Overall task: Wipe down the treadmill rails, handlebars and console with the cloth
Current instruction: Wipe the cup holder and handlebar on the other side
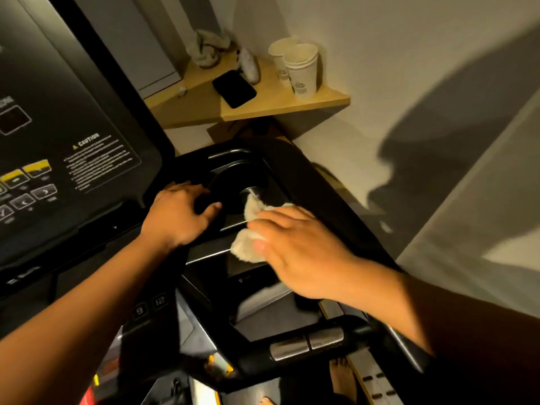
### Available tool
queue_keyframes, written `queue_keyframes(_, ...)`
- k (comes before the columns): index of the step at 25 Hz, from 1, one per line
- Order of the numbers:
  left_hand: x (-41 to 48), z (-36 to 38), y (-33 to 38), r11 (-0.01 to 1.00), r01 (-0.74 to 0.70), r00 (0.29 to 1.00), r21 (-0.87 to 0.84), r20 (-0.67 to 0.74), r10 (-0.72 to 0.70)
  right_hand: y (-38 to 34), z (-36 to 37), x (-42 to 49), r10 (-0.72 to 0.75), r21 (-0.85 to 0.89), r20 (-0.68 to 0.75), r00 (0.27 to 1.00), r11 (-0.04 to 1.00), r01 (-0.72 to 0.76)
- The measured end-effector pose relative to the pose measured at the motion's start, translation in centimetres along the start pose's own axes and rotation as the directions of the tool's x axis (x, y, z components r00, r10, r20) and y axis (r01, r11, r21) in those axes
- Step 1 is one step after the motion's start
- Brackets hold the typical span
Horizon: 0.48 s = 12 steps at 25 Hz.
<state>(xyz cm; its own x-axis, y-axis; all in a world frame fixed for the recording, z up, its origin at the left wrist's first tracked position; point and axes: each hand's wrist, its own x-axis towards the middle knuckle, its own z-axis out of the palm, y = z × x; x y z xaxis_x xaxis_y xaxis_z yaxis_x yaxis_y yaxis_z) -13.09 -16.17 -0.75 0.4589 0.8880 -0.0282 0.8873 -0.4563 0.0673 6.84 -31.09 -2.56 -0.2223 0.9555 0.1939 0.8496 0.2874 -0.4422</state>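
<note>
Right hand (295, 249): grip pinches the cloth (251, 229), pressed on the treadmill tray (210, 252) beside the cup holder (233, 185). Left hand (178, 214): grip spread, fingers resting on the holder's rim, just left of the cloth.

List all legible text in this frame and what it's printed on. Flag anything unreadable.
"CAUTION" with a warning triangle: console.
Fine print under it: too small to read.
"9": button below the console.
"12": button beside it.
Partial word at the console's left edge: cut off, unreadable.
Arrow key captions: blurred.
Paper cup logo: blurred.
</note>
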Motion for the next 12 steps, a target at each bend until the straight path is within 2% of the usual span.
queue_keyframes(1,-0.1,0.1,-0.1,1.0,-0.001,1.0,-0.017,-0.023,0.001,-1.8,0.8,1.7,-0.01,0.02,0.092,0.996,1.0,0.008)
queue_keyframes(3,-0.2,0.3,-0.1,0.999,-0.014,0.998,-0.046,-0.06,0.011,-4.5,2.5,4.5,-0.009,-0.004,0.175,0.985,1.0,0.01)
queue_keyframes(6,-0.4,0.7,-0.2,0.997,-0.061,0.994,-0.056,-0.096,0.055,-3.9,2.8,3.2,-0.208,-0.11,0.127,0.97,0.969,0.222)
queue_keyframes(7,-0.5,0.8,-0.4,0.996,-0.071,0.992,-0.056,-0.105,0.065,-2.3,2.4,2.1,-0.247,-0.079,0.088,0.965,0.964,0.254)
queue_keyframes(9,-0.4,0.9,-0.6,0.994,-0.079,0.992,-0.071,-0.107,0.071,1.3,0.9,-0.2,-0.158,0.083,0.027,0.987,0.984,0.156)
queue_keyframes(10,-0.3,1.1,-0.5,0.992,-0.083,0.991,-0.094,-0.108,0.073,2.5,-0.2,-1.0,-0.079,0.13,0.057,0.995,0.989,0.071)
queue_keyframes(12,-0.3,0.9,-0.4,0.984,-0.068,0.99,-0.162,-0.13,0.047,2.9,-1.6,-0.7,0.015,0.088,0.185,0.983,0.996,-0.032)
